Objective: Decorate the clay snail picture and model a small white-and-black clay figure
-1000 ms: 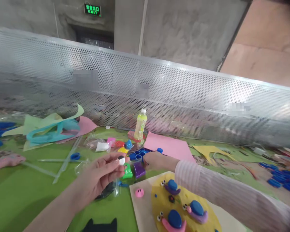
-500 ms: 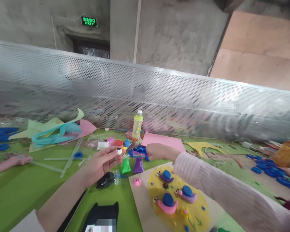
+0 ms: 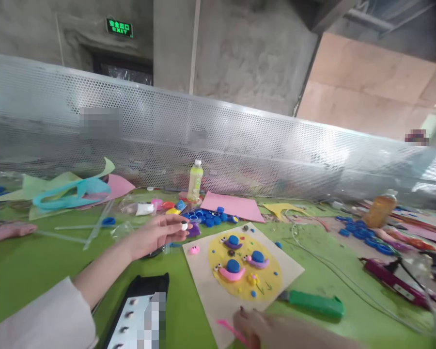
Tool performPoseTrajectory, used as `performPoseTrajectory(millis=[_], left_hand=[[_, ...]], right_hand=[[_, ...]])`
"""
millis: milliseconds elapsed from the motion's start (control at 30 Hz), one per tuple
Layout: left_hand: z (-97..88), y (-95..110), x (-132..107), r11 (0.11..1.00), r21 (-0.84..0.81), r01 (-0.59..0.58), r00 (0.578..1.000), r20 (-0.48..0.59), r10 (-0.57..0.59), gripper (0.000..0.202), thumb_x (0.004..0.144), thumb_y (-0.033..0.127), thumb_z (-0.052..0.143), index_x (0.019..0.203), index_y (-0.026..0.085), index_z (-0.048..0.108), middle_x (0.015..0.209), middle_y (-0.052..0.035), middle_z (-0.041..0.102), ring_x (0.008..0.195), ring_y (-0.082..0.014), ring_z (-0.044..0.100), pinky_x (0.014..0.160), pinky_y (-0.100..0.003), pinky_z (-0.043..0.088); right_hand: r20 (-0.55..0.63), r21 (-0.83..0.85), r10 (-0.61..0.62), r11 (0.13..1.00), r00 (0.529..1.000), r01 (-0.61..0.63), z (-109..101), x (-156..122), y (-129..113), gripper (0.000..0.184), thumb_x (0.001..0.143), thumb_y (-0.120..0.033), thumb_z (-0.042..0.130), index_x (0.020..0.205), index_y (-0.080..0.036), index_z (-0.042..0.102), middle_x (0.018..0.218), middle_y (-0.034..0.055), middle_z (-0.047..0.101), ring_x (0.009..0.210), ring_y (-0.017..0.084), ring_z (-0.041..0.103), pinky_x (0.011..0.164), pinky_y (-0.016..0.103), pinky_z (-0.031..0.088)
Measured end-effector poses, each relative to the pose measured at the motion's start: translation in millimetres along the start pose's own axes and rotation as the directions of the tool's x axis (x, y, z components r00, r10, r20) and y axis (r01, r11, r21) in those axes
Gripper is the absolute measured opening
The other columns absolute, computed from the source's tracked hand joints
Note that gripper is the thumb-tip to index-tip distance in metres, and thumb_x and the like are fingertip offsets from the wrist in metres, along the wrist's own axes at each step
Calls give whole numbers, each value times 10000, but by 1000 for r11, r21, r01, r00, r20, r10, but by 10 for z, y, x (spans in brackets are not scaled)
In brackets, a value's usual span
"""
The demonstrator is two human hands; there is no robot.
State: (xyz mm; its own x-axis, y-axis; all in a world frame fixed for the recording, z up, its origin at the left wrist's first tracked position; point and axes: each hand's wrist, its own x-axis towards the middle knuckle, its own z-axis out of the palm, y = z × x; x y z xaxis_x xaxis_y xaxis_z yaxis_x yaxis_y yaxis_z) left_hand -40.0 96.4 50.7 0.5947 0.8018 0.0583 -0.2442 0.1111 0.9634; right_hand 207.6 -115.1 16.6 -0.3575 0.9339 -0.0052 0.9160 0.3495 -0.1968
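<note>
1. Centre: pinching white-and-black piece [image 3: 184,226] in left hand [image 3: 158,236], not yet on paper sheet [image 3: 210,296].
2. Right of centre: already showing three blue-shelled snails [image 3: 233,266] on sheet.
3. Lower right of centre: cannot tell whether gripping pink strip [image 3: 231,329] with blurred right hand [image 3: 265,327].

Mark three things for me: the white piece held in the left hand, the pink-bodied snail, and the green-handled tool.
White piece [image 3: 184,227]: head view, on its white surface.
Pink-bodied snail [image 3: 233,266]: head view, on its blue shell.
Green-handled tool [image 3: 314,303]: head view, mid-handle.

small white piece [image 3: 184,226], black-topped: pinched, left hand [image 3: 153,237] | pink strip [image 3: 230,328]: slim, at right hand [image 3: 263,328], over card [image 3: 205,287]
</note>
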Motion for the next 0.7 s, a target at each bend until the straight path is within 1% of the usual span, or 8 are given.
performPoseTrajectory(millis=[67,133,233,333,433,500,600,700], left_hand=[[0,-12,17,1000,17,-4,999,33,3,173,732,54,813,885,102,747,845,-128,765,710,-197,751,751,-276,631],[-8,-21,31,999,38,1,998,55,-3,175,740,68,811,898,114,751,874,-129,767,743,-199,754,768,-270,626],[-4,-29,44,997,72,16,996,83,-22,162,757,96,807,906,132,754,896,-124,768,783,-195,756,791,-253,615],[34,-33,65,994,101,51,987,146,-66,148,759,130,814,891,139,749,914,-114,767,782,-188,754,781,-252,609],[74,-53,125,985,134,107,962,236,-136,194,738,141,830,915,144,750,956,-118,764,788,-203,754,758,-274,606],[82,-83,175,981,146,131,942,292,-169,228,733,148,833,946,162,752,974,-109,762,809,-209,752,763,-288,602],[78,-146,215,979,148,142,917,351,-186,183,754,157,813,926,187,757,987,-79,761,832,-199,746,778,-285,596],[92,-218,183,971,162,174,893,390,-225,161,765,149,797,913,202,766,991,-65,765,854,-215,748,841,-349,597]], right_hand=[[45,42,-12,999,999,10,84,110,-62,410,811,-129,577,1213,-198,624,1114,111,742,866,221,738,662,253,544],[27,89,0,996,1000,-2,93,293,-63,464,834,-152,543,1297,-140,556,1171,182,707,901,266,731,696,307,552],[-40,204,62,978,997,-52,64,526,25,295,805,-120,543,1091,-157,609,916,123,753,733,239,729,589,290,532],[-88,381,106,922,990,-65,34,626,155,215,822,-69,490,994,-173,567,869,61,749,682,158,731,535,201,519],[-134,534,92,846,987,-7,-36,639,238,368,913,-102,393,1262,-191,471,856,18,734,650,106,727,588,186,561],[-235,615,36,779,971,120,-97,638,260,530,935,-136,388,1450,-242,325,821,-7,714,659,111,723,632,224,592],[-470,584,-49,731,881,352,-134,656,295,426,946,-143,417,1334,-300,495,827,5,721,689,127,720,638,238,609],[-650,341,-166,809,742,479,-69,664,362,314,973,-335,518,1285,-368,532,967,33,753,780,178,743,670,263,630]])
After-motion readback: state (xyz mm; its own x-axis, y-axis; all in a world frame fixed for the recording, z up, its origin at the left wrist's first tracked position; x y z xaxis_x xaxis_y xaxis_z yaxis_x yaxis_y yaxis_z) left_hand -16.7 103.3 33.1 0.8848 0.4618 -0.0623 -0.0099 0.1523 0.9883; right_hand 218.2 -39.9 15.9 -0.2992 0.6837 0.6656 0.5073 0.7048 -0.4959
